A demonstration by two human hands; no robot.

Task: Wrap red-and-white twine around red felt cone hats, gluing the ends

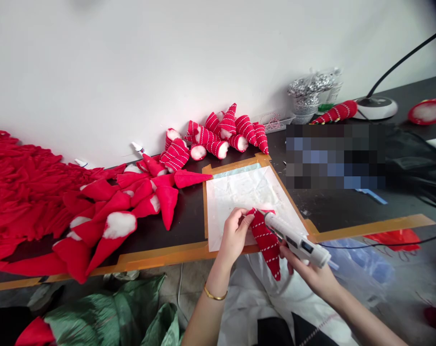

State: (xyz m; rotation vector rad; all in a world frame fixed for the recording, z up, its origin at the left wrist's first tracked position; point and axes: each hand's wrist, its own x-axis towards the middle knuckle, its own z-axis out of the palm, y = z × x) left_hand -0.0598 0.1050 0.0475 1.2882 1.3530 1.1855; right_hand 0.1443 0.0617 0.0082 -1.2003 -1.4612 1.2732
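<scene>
Felt cone [265,242] clamped in L fingers [241,222], R's [287,255] round glue gun [293,236], at paper edge [211,221].

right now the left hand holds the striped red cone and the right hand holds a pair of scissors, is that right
Not quite: the right hand holds a white glue gun, not scissors, as the head view shows. The rest stands: the left hand holds the striped red cone.
</scene>
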